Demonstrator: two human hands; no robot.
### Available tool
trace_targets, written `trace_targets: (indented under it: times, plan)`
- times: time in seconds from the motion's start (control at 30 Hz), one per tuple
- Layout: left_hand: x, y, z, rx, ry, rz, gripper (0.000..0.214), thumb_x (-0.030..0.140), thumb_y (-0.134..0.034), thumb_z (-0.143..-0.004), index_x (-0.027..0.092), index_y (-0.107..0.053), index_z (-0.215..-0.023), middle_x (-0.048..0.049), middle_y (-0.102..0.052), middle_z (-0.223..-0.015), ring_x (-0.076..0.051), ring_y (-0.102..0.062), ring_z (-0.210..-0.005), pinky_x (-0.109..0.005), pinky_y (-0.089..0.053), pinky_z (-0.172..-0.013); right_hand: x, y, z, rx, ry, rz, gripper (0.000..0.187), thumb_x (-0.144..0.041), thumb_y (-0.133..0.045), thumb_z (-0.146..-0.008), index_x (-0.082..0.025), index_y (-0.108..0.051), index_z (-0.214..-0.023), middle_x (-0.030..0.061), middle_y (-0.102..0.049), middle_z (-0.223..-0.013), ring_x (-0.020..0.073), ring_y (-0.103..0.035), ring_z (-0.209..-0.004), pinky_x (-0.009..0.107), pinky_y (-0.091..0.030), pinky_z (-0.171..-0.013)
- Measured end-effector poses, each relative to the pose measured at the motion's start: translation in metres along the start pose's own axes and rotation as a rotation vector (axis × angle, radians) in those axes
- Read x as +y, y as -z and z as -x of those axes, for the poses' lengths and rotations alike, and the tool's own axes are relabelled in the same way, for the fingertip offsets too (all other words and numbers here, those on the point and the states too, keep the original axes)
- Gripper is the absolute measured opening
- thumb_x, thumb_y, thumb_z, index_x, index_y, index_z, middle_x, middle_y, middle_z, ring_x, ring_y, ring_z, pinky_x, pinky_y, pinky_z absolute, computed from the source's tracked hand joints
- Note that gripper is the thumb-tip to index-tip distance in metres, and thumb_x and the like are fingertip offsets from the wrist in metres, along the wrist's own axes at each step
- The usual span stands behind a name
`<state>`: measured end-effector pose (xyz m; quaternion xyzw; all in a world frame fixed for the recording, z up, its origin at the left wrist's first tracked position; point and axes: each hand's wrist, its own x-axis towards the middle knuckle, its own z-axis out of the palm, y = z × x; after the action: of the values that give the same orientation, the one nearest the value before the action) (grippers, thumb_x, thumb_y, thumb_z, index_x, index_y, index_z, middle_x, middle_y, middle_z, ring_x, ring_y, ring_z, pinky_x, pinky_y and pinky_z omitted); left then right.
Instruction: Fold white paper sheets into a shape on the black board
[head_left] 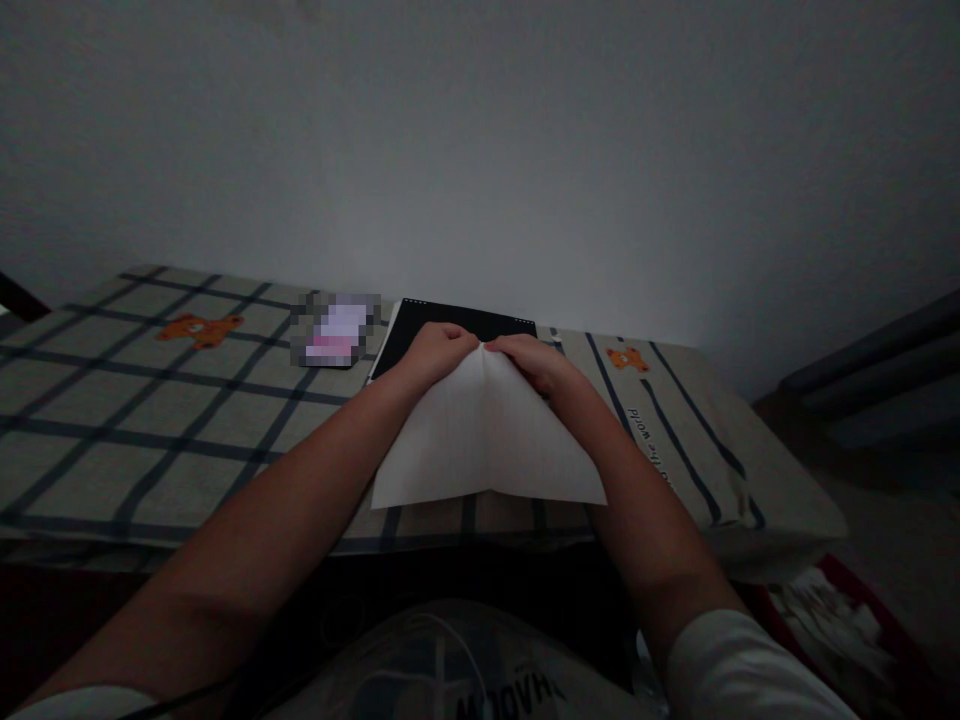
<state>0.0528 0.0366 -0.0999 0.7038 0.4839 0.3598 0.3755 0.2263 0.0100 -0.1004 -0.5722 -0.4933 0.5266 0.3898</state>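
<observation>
Two hands pinching the far tip of a white sheet of paper on a checked cloth.

The left hand [437, 345] and the right hand [534, 360] meet fingertip to fingertip, both closed on the far point of the paper [487, 440], which spreads toward the person from under them. Behind the hands lies a black pad [420, 322] on the checked tablecloth [150, 420]; a blurred item [335, 329] sits just left.

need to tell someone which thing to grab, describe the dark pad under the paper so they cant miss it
Start at the checked tablecloth with orange bears, then go to its far edge by the wall. There the left hand and right hand pinch the peak of a folded white paper. The black pad lies flat beneath them, the only plain dark rectangle there.
</observation>
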Motion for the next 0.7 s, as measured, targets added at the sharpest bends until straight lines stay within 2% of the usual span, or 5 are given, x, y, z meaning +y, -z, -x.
trace_targets:
  times: [0.13, 0.23, 0.47, 0.57, 0.7]
  plan:
    - [-0.004, 0.001, -0.003, -0.035, -0.014, -0.036, 0.020, 0.029, -0.058, -0.075, 0.017, -0.074, -0.074, -0.0028, -0.070, -0.072, -0.018, -0.064, -0.072, -0.027, -0.049, -0.067, -0.001, 0.001, 0.000, 0.010, -0.007, 0.023, 0.014, -0.030, -0.068, -0.069, -0.019, -0.059, -0.070, -0.0018, -0.054, -0.064, 0.0124, -0.048, -0.058, 0.027, -0.036, -0.053]
    - [-0.007, 0.006, -0.005, -0.056, -0.106, -0.109, 0.024, 0.031, -0.055, -0.079, 0.017, -0.075, -0.078, -0.0039, -0.071, -0.076, -0.019, -0.064, -0.074, -0.029, -0.049, -0.069, -0.003, 0.004, 0.002, 0.054, -0.006, 0.126, 0.012, -0.029, -0.064, -0.070, -0.018, -0.060, -0.069, -0.0011, -0.055, -0.064, 0.0126, -0.048, -0.057, 0.026, -0.035, -0.052]
    - [-0.011, 0.014, -0.006, 0.030, -0.369, -0.521, 0.029, 0.031, -0.049, -0.088, 0.020, -0.074, -0.098, -0.0079, -0.073, -0.101, -0.025, -0.064, -0.097, -0.039, -0.044, -0.089, -0.004, 0.011, 0.005, 0.100, 0.048, 0.268, 0.011, -0.027, -0.061, -0.072, -0.016, -0.063, -0.068, 0.0022, -0.062, -0.069, 0.0131, -0.051, -0.061, 0.026, -0.037, -0.054]
    - [-0.013, 0.013, -0.006, 0.085, -0.447, -0.656, 0.031, 0.029, -0.049, -0.090, 0.020, -0.070, -0.111, -0.0091, -0.069, -0.115, -0.027, -0.058, -0.111, -0.045, -0.039, -0.098, 0.001, 0.013, -0.001, 0.146, 0.054, 0.241, 0.010, -0.025, -0.062, -0.072, -0.015, -0.066, -0.072, 0.0037, -0.065, -0.072, 0.0140, -0.054, -0.064, 0.026, -0.039, -0.058]
    - [-0.015, 0.010, -0.003, 0.000, -0.554, -0.758, 0.033, 0.026, -0.044, -0.092, 0.022, -0.068, -0.115, -0.0069, -0.061, -0.132, -0.025, -0.050, -0.126, -0.044, -0.033, -0.106, 0.012, 0.016, -0.012, 0.191, 0.069, 0.210, 0.016, -0.030, -0.064, -0.076, -0.015, -0.070, -0.080, 0.0046, -0.069, -0.077, 0.0140, -0.056, -0.066, 0.026, -0.042, -0.062]
